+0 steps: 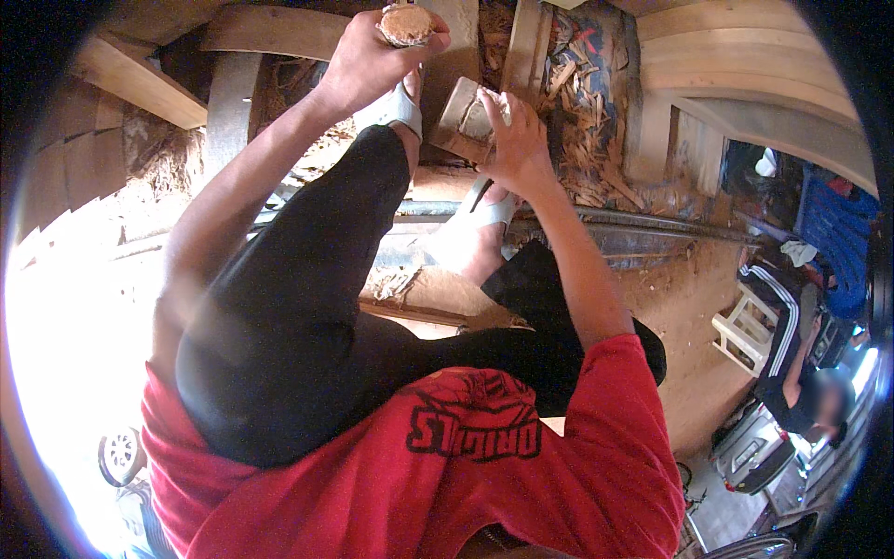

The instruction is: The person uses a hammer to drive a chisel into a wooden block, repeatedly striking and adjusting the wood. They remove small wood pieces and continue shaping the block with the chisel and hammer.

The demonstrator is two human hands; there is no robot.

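My left hand [368, 61] is up at the top of the view, its fingers wrapped round a wooden handle [407, 25] seen end-on. That round end is pale with a frayed, whitish rim; the rest of it is hidden below the hand. To the right and nearer, my right hand [518, 140] is bent over the right end of a squarish wooden block [463, 119] with a worn, pale patch. The fingers grip the block's edge, and part of it is hidden under them. Both hands are above my feet in pale sandals [391, 110].
Wood chips [596, 154] lie around timber beams [270, 33] in front of me. A long metal rail [643, 222] crosses beyond my knees. At the right, a person in dark clothes [787, 396] is near a cream plastic stool [745, 328] and a parked scooter [754, 452].
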